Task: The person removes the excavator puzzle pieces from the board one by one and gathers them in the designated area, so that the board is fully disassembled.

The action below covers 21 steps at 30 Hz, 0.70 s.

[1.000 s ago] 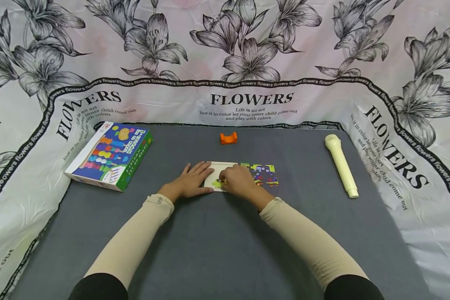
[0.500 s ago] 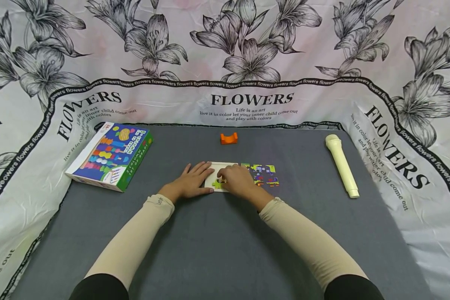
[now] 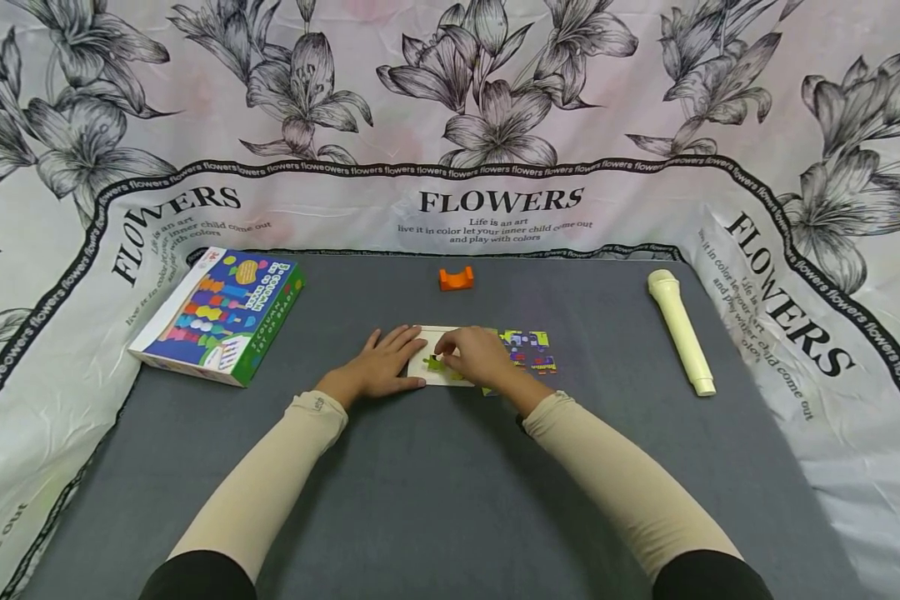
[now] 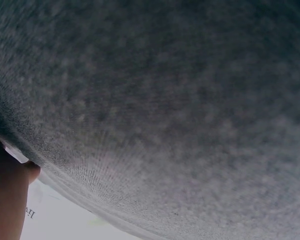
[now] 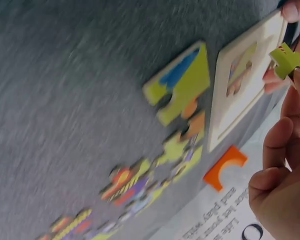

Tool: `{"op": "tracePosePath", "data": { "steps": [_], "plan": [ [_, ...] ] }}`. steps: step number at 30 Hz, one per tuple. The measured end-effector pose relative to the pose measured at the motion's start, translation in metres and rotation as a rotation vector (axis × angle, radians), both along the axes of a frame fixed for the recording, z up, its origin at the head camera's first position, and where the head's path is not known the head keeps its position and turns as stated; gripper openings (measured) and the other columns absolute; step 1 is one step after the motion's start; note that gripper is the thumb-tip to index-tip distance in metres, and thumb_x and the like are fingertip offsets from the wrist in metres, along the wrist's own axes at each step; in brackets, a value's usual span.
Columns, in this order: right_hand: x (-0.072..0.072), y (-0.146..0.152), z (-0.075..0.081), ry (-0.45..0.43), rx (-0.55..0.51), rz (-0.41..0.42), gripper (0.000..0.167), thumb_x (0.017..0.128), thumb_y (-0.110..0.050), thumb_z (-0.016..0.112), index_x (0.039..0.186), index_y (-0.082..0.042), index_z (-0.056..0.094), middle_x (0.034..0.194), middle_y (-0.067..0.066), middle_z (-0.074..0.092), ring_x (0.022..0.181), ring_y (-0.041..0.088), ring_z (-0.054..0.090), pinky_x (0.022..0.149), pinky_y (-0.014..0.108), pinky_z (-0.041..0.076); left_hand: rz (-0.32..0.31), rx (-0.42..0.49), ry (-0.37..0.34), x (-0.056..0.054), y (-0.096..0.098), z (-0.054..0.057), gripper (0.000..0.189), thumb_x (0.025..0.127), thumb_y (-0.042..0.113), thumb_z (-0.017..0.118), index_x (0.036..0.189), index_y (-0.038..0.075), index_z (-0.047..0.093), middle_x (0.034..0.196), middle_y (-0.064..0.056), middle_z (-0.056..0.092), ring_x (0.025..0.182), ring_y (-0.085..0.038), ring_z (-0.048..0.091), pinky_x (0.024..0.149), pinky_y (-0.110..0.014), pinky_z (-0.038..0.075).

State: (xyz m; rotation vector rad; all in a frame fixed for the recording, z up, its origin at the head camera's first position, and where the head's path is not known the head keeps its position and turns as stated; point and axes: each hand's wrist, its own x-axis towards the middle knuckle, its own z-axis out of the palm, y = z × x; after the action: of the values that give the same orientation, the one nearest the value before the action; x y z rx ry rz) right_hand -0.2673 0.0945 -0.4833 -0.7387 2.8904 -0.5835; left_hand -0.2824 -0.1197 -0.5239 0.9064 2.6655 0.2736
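My right hand (image 3: 480, 357) pinches a yellow-green jigsaw puzzle piece (image 5: 286, 62) between thumb and fingertips, over a pale puzzle tray (image 3: 420, 377). In the right wrist view the piece is tilted up above the tray, and a small coloured patch (image 5: 241, 70) shows inside the tray's border. My left hand (image 3: 378, 367) lies flat at the tray's left edge, fingers spread. Other puzzle pieces (image 3: 528, 350) lie in rows to the right of the tray, partly hidden by my right hand. A corner piece with a blue patch (image 5: 187, 82) lies close beside the tray.
A blue and green game box (image 3: 217, 317) stands at the left of the grey tabletop (image 3: 390, 500). An orange curved block (image 3: 456, 279) sits beyond the tray. At the right lies a cream tube-shaped object (image 3: 681, 333) with a wider end. Flower-printed cloth (image 3: 495, 200) surrounds the table.
My right hand has shifted slightly right, and the pinched piece shows more clearly between its fingertips. A puzzle piece has come into view below that hand. The left hand stays put.
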Motion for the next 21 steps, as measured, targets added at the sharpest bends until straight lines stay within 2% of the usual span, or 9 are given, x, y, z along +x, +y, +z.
{"op": "tracePosePath", "data": {
  "steps": [8, 11, 15, 21],
  "plan": [
    [0.000, 0.040, 0.014, -0.065, 0.018, -0.045, 0.013, 0.093, -0.018, 0.066, 0.102, -0.016, 0.075, 0.097, -0.002, 0.073, 0.092, 0.018, 0.066, 0.087, 0.046, 0.042, 0.006, -0.003, -0.003, 0.001, 0.001, -0.002, 0.078, 0.094, 0.061, 0.047, 0.155, 0.018, 0.024, 0.164, -0.003, 0.009, 0.151, -0.025, 0.005, 0.115, -0.062, 0.002],
    [0.000, 0.058, 0.020, -0.097, 0.034, -0.046, 0.013, 0.092, -0.018, 0.067, 0.103, -0.015, 0.075, 0.099, 0.000, 0.073, 0.093, 0.019, 0.066, 0.089, 0.048, 0.043, 0.003, 0.002, -0.008, 0.001, 0.000, 0.000, 0.078, 0.094, 0.061, 0.047, 0.155, 0.018, 0.024, 0.164, -0.004, 0.009, 0.151, -0.026, 0.005, 0.115, -0.063, 0.001],
    [0.000, 0.077, 0.023, -0.150, 0.061, -0.009, 0.011, 0.091, -0.016, 0.068, 0.099, -0.014, 0.075, 0.096, 0.000, 0.073, 0.084, 0.017, 0.065, 0.084, 0.045, 0.046, 0.009, -0.005, -0.001, 0.002, -0.002, 0.003, 0.078, 0.094, 0.060, 0.048, 0.155, 0.017, 0.024, 0.164, -0.004, 0.010, 0.151, -0.026, 0.005, 0.115, -0.062, 0.001],
    [0.000, 0.100, 0.016, -0.220, 0.107, 0.060, 0.007, 0.090, -0.016, 0.069, 0.095, -0.014, 0.074, 0.089, -0.004, 0.072, 0.078, 0.009, 0.062, 0.077, 0.036, 0.050, 0.003, 0.030, 0.007, 0.005, -0.001, 0.006, 0.077, 0.094, 0.057, 0.050, 0.154, 0.015, 0.027, 0.163, -0.007, 0.014, 0.150, -0.029, 0.009, 0.115, -0.063, 0.004]
  ]
}}
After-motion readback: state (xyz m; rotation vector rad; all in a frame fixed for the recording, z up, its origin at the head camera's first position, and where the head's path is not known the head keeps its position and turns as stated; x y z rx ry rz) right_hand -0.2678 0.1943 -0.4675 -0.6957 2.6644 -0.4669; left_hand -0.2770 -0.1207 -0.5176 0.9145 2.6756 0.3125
